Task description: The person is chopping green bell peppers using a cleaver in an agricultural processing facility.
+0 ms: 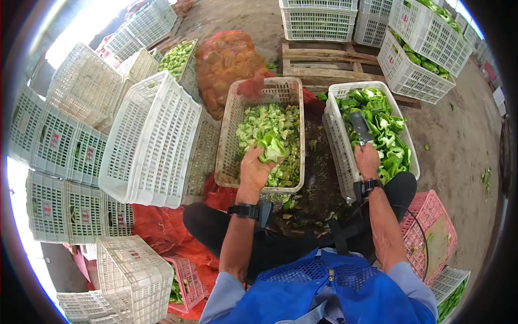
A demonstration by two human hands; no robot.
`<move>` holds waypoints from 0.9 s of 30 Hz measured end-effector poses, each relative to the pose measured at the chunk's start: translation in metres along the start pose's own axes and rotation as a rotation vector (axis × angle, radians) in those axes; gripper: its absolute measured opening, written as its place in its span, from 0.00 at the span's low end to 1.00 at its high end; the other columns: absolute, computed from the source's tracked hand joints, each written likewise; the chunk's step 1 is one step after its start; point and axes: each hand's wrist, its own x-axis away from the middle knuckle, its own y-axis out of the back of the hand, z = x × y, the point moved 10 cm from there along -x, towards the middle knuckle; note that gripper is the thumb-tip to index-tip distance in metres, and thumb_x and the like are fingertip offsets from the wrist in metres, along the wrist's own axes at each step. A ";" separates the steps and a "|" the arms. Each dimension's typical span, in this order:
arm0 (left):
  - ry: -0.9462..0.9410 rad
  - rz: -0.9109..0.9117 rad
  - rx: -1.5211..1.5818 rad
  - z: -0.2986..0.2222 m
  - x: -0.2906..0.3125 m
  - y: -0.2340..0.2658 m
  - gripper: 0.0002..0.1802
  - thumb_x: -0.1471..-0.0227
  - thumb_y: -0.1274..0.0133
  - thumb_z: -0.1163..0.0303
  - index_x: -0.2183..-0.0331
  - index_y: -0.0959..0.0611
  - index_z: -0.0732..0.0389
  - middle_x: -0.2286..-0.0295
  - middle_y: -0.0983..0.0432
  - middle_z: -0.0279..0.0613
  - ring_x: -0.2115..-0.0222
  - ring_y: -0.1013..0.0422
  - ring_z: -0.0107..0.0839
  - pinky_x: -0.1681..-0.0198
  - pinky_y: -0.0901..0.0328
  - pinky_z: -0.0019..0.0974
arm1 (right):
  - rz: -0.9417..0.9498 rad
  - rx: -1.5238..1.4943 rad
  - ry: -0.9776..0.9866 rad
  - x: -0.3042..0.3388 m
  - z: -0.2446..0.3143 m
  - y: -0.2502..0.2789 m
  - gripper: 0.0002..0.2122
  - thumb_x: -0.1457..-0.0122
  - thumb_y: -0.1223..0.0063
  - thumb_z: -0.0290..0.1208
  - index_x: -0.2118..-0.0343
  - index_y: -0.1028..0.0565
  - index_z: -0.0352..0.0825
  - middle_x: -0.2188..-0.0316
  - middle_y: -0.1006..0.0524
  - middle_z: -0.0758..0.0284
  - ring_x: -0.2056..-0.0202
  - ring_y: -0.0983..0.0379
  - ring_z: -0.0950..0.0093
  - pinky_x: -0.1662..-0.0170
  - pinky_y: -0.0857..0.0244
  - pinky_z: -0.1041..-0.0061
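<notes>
My left hand [254, 168] is closed round a cut green bell pepper [272, 147], its hollow inside facing up. It hovers over a dirty white crate [222, 148] that holds pale pepper cores and scraps [261, 121]. In my right hand [367, 161] is a knife [360, 126] with a broad dark blade, its handle hidden in my fist. The blade lies over a white crate [334, 146] filled with cut green peppers [396, 154].
A red mesh sack [226, 62] stands beyond the scrap crate. Empty white crates [156, 140] and stacked crates [51, 143] line the left. At the far right, pepper-filled crates [413, 65] sit by a wooden pallet [329, 59]. A pink crate [431, 232] is beside my right knee.
</notes>
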 end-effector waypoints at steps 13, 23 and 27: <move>-0.053 -0.114 -0.657 0.051 0.019 -0.028 0.19 0.39 0.55 0.69 0.48 0.24 0.62 0.52 0.29 0.43 0.59 0.31 0.32 0.56 0.31 0.31 | 0.779 -1.267 -0.312 0.112 0.196 -0.033 0.20 0.34 0.50 0.49 0.64 0.25 0.32 0.80 0.24 0.65 0.85 0.26 0.76 0.87 0.36 0.78; -0.458 0.207 -0.829 0.056 0.005 0.003 0.26 0.38 0.48 0.60 0.44 0.26 0.65 0.53 0.30 0.42 0.52 0.34 0.32 0.47 0.39 0.37 | 0.426 -0.738 0.356 0.108 0.210 -0.026 0.20 0.48 0.40 0.41 0.57 0.22 0.31 0.69 0.19 0.50 0.66 0.20 0.54 0.61 0.27 0.61; -0.354 0.011 -0.940 0.057 0.004 0.002 0.16 0.37 0.50 0.62 0.60 0.21 0.67 0.66 0.29 0.37 0.66 0.35 0.28 0.63 0.38 0.36 | 0.506 -0.591 0.323 0.110 0.202 -0.053 0.21 0.46 0.38 0.39 0.56 0.24 0.28 0.68 0.21 0.46 0.63 0.22 0.49 0.60 0.28 0.58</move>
